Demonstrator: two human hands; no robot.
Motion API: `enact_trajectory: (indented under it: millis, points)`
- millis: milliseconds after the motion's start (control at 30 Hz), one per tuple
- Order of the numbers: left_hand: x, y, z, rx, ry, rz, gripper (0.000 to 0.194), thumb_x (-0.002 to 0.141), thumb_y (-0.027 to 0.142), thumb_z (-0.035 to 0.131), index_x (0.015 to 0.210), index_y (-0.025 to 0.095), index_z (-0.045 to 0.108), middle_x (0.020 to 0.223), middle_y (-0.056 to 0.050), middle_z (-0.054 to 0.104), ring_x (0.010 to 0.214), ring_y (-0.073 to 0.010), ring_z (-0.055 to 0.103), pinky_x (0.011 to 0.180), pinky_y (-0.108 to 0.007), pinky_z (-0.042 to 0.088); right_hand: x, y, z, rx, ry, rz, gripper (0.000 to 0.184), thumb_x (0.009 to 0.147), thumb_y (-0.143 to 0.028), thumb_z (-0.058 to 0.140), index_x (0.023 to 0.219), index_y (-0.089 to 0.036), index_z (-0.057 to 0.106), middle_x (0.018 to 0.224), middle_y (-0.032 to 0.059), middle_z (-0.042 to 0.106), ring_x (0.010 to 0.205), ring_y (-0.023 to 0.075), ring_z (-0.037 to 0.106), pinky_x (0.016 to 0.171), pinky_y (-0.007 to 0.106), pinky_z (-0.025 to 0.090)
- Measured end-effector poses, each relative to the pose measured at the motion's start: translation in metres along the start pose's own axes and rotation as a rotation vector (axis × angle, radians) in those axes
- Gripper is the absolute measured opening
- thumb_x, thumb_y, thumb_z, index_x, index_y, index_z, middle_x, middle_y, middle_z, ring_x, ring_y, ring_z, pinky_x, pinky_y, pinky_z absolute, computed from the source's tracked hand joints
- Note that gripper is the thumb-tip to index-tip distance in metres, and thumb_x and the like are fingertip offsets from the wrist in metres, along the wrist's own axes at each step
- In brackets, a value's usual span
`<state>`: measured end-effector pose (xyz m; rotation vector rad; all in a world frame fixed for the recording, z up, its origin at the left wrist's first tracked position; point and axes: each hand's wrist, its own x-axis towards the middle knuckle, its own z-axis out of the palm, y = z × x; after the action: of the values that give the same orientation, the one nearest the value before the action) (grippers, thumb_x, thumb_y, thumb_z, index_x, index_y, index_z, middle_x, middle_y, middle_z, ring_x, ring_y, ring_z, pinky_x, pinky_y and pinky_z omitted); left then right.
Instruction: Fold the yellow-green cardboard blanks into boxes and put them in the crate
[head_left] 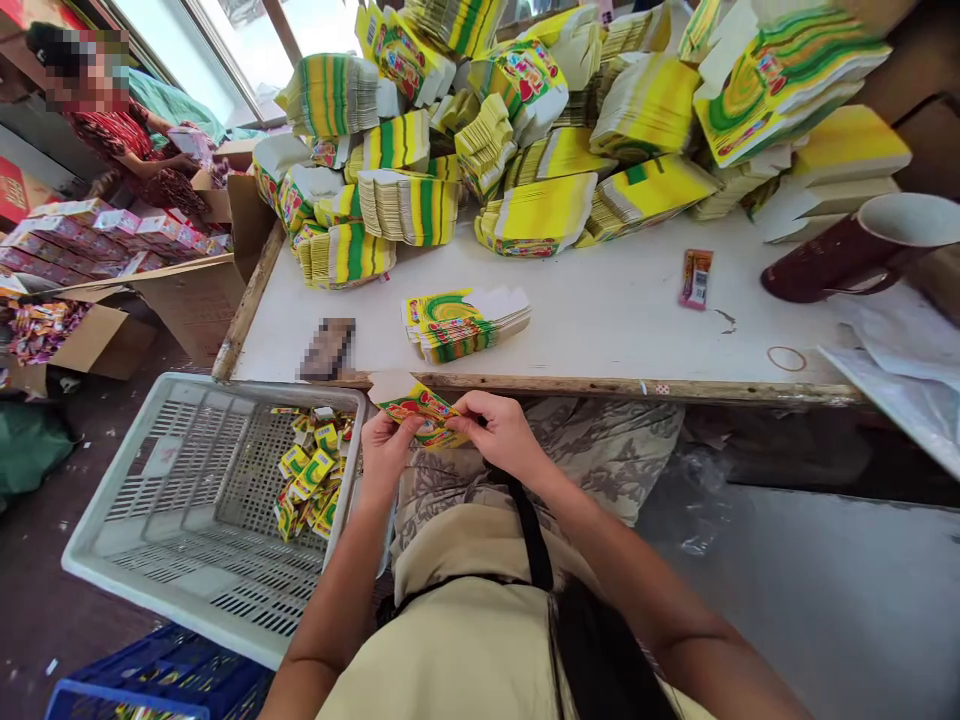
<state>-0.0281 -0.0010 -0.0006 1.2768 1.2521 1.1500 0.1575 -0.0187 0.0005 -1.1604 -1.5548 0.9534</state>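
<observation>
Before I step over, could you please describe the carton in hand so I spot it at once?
Find the white table. At its near side, the left hand and right hand hold a yellow and green carton. Unlike the stacked cartons on the table, it alone is held.

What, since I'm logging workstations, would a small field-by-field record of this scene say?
Left hand: grips one side of a yellow-green carton
Right hand: grips the same carton's other side
On table: carton stack near the front edge; carton bundles behind; small packet and dark red mug toward the right
By left arm: pale grey crate holding small yellow packs
Upper left: another person, holding a pinkish item
</observation>
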Motion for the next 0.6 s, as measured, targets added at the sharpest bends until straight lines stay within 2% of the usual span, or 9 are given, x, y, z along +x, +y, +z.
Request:
enact_trajectory:
  millis: [33,100,200,300,400,467,533,600]
  points:
    - [0.001,0.003,-0.006,0.015,-0.07,0.002,0.037,0.072,0.051,0.075,0.087,0.017,0.073,0.085,-0.005,0.075,0.078,-0.0214,0.069,0.078,-0.037,0.055,0.0,0.001,-0.002,-0.019,0.008,-0.028,0.014,0.087,-0.022,0.063,0.073,-0.019,0.065,0.068,-0.0002,0.063,0.063,0.0145,0.055,0.06,0.026,0.041]
    - [0.005,0.014,-0.021,0.014,-0.227,0.031,0.06,0.07,0.062,0.073,0.111,0.018,0.07,0.107,-0.01,0.073,0.099,-0.0272,0.068,0.09,-0.041,0.053,0.0,0.003,-0.008,-0.135,0.026,-0.114,0.013,0.089,-0.022,0.063,0.077,-0.02,0.067,0.072,0.0014,0.065,0.067,0.0157,0.057,0.063,0.027,0.043]
    - [0.009,0.035,-0.041,0.046,-0.357,0.114,0.095,0.066,0.078,0.065,0.141,0.021,0.049,0.135,-0.015,0.06,0.126,-0.0334,0.055,0.106,-0.045,0.044,-0.001,0.003,-0.017,-0.466,0.016,-0.291,0.016,0.093,-0.021,0.058,0.081,-0.02,0.069,0.076,0.0046,0.066,0.075,0.0184,0.057,0.07,0.03,0.044]
    - [0.009,0.05,-0.043,0.333,-0.493,0.09,0.101,0.061,0.074,0.072,0.144,0.021,0.044,0.143,-0.015,0.053,0.133,-0.0359,0.048,0.112,-0.047,0.037,-0.003,-0.001,-0.018,-0.654,-0.051,-0.486,0.023,0.096,-0.018,0.051,0.084,-0.021,0.07,0.077,0.0043,0.067,0.084,0.0197,0.056,0.082,0.034,0.045]
    - [0.006,0.049,-0.026,0.628,-0.664,-0.022,0.09,0.062,0.056,0.081,0.137,0.021,0.047,0.131,-0.013,0.062,0.119,-0.0343,0.059,0.101,-0.045,0.046,-0.005,-0.005,-0.014,-0.588,-0.059,-0.565,0.022,0.095,-0.015,0.051,0.089,-0.026,0.069,0.082,0.0021,0.068,0.099,0.0205,0.057,0.101,0.039,0.041]
    - [0.003,0.04,-0.011,0.714,-0.631,-0.072,0.073,0.068,0.045,0.078,0.129,0.019,0.048,0.112,-0.008,0.068,0.1,-0.0285,0.066,0.086,-0.04,0.052,-0.008,-0.003,-0.01,-0.465,0.026,-0.479,0.017,0.093,-0.021,0.058,0.106,-0.027,0.067,0.103,0.0049,0.069,0.115,0.0238,0.054,0.11,0.046,0.036]
    - [-0.002,0.031,-0.001,0.741,-0.486,-0.067,0.059,0.071,0.037,0.074,0.12,0.019,0.047,0.099,-0.003,0.068,0.087,-0.0228,0.066,0.075,-0.033,0.052,-0.01,0.004,-0.004,-0.28,0.169,-0.279,0.045,0.088,-0.035,0.065,0.131,-0.025,0.054,0.132,0.0118,0.058,0.129,0.0289,0.046,0.112,0.051,0.035]
    - [-0.006,0.023,0.006,0.741,-0.365,-0.006,0.054,0.07,0.031,0.072,0.115,0.019,0.045,0.094,-0.001,0.065,0.081,-0.0196,0.064,0.07,-0.029,0.05,-0.012,0.011,0.004,-0.005,0.21,-0.037,0.069,0.086,-0.05,0.065,0.143,-0.021,0.041,0.145,0.0161,0.047,0.134,0.0305,0.043,0.111,0.051,0.038]
